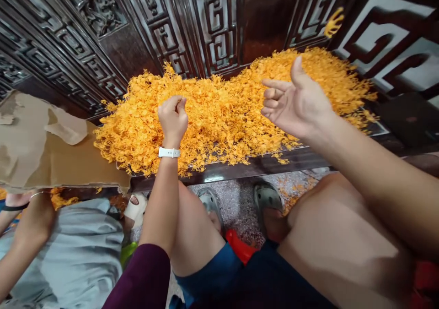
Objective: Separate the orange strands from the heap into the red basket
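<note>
A long heap of small orange pieces [219, 116] with thin finger-like prongs lies on a dark wooden ledge. Above the heap's left part, my left hand [174, 119] is closed in a fist with the thumb pressed on the fingers; whatever it may hold is hidden. A white watch band circles that wrist. My right hand [297, 100] is over the right side of the heap, palm up and open, thumb raised, with nothing in it. One loose orange piece [333, 23] appears in mid-air beyond my right hand, slightly blurred, against the carved panel.
Dark carved wooden panels [264, 20] rise behind the heap. Torn brown cardboard [78, 162] covers the ledge at left. Another person's arm [34, 231] and grey clothing are at lower left. Below the ledge [212, 175] are my feet in clogs [269, 197] and a red object [240, 247].
</note>
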Available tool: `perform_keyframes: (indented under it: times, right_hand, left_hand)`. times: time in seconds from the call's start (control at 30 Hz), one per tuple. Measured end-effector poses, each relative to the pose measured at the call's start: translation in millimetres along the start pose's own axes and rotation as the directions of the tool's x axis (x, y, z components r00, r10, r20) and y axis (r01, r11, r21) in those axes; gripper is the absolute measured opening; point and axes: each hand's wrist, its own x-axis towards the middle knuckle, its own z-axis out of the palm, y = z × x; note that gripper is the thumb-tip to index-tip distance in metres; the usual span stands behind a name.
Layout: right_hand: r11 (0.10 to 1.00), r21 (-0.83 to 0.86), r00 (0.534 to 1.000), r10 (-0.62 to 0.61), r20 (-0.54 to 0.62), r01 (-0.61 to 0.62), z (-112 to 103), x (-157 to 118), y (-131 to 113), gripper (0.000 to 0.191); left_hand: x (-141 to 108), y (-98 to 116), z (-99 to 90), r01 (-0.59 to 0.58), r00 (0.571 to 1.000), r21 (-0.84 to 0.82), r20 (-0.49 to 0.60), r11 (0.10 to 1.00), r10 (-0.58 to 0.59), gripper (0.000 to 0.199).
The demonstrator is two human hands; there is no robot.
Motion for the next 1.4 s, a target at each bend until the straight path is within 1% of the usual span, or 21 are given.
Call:
perform_keyframes:
  times: [0.13, 0.27, 0.43, 0.57, 0.7, 0.73, 0.77, 0.8, 0.83, 0.87, 0.9, 0.93, 0.97, 1.0, 1.03, 1.07, 1.1, 1.13, 1.2, 1.3, 1.4]
  right_hand:
    - [1.0, 0.008, 0.999, 0.005, -0.042, -0.005, -10, 6, 7, 0.042]
    - [0.991, -0.129, 0.995, -0.006, 0.098, 0.018, -7, 1, 14, 0.041]
    - [0.971, -0.236, 0.972, 0.014, 0.237, 0.044, 1, -13, 17, 0.033]
    - [0.95, -0.312, 0.883, 0.166, 0.439, -0.023, 15, -30, 20, 0.026]
    - [0.921, -0.39, 0.808, 0.211, 0.549, 0.024, 26, -44, 15, 0.03]
    - [0.922, -0.387, 0.758, 0.234, 0.609, 0.027, 27, -49, 10, 0.029]
    - [0.921, -0.388, 0.653, 0.282, 0.703, 0.02, 27, -55, 3, 0.028]
    - [0.92, -0.393, 0.483, 0.34, 0.807, 0.01, 27, -61, -4, 0.027]
    - [0.916, -0.402, 0.279, 0.385, 0.88, 0.003, 26, -67, -11, 0.028]
    - [0.913, -0.409, 0.12, 0.405, 0.906, 0.005, 25, -72, -17, 0.029]
    - [0.916, -0.401, 0.068, 0.399, 0.914, 0.009, 23, -75, -22, 0.028]
    - [0.931, -0.366, 0.141, 0.362, 0.922, 0.002, 21, -75, -25, 0.025]
    - [0.954, -0.299, 0.324, 0.29, 0.901, -0.022, 18, -72, -26, 0.021]
    - [0.979, -0.197, 0.56, 0.192, 0.806, -0.051, 15, -66, -26, 0.018]
    - [0.995, -0.072, 0.768, 0.103, 0.632, -0.074, 11, -58, -25, 0.015]
    - [0.995, 0.057, 0.904, 0.053, 0.424, -0.085, 6, -48, -23, 0.014]
    - [0.982, 0.165, 0.97, 0.051, 0.236, -0.092, 1, -39, -21, 0.013]
    - [0.966, 0.238, 0.992, 0.083, 0.1, -0.105, -4, -31, -18, 0.013]
    - [0.95, 0.269, 0.987, 0.161, 0.007, -0.157, -10, -20, -14, 0.016]
    - [0.985, 0.072, 0.984, 0.153, 0.087, -0.16, -11, -19, -7, 0.022]
    - [0.937, -0.345, 0.978, 0.029, 0.208, 0.046, -8, -25, 4, 0.032]
  left_hand:
    - [-6, 26, 4.0, -0.004, 0.999, -0.065, 0.046, 0.998, 0.007, 0.02]
    - [-13, 45, 12.3, -0.043, 0.996, -0.087, 0.075, 0.995, 0.05, 0.016]
    - [-15, 47, 19.0, -0.042, 0.998, -0.071, 0.051, 0.997, 0.045, 0.017]
    - [-16, 47, 23.4, 0.016, 0.999, -0.098, 0.031, 0.995, -0.013, 0.016]
    - [-19, 49, 35.6, -0.016, 0.998, -0.088, 0.052, 0.996, 0.021, 0.017]
    - [-19, 46, 38.6, 0.023, 0.999, -0.081, 0.043, 0.996, -0.02, 0.016]
    - [-18, 41, 41.0, 0.095, 0.995, -0.074, 0.021, 0.993, -0.094, 0.016]
    - [-15, 34, 42.5, 0.192, 0.981, -0.079, -0.011, 0.978, -0.193, 0.016]
    - [-12, 26, 43.0, 0.303, 0.95, -0.106, -0.044, 0.947, -0.309, 0.016]
    - [-8, 19, 42.6, 0.401, 0.907, -0.166, -0.063, 0.901, -0.416, 0.018]
    - [-4, 12, 41.5, 0.471, 0.866, -0.248, -0.054, 0.846, -0.498, 0.02]
    - [-1, 7, 39.9, 0.511, 0.835, -0.331, -0.028, 0.793, -0.549, 0.021]
    - [0, 5, 38.4, 0.528, 0.817, -0.403, 0.001, 0.748, -0.576, 0.022]
    - [1, 6, 37.3, 0.53, 0.811, -0.456, 0.027, 0.715, -0.584, 0.021]
    - [0, 8, 37.0, 0.527, 0.812, -0.49, 0.047, 0.695, -0.582, 0.02]
    - [-2, 13, 37.6, 0.525, 0.815, -0.506, 0.067, 0.685, -0.576, 0.018]
    - [-5, 18, 39.3, 0.529, 0.816, -0.51, 0.086, 0.678, -0.572, 0.017]
    - [-8, 25, 41.9, 0.535, 0.817, -0.507, 0.107, 0.676, -0.566, 0.016]
    - [-15, 37, 49.5, 0.534, 0.83, -0.494, 0.153, 0.686, -0.536, 0.018]
    - [-23, 56, 62.7, 0.488, 0.869, -0.493, 0.194, 0.72, -0.456, 0.025]
    - [-28, 76, 71.9, 0.462, 0.886, -0.53, 0.243, 0.711, -0.395, 0.03]
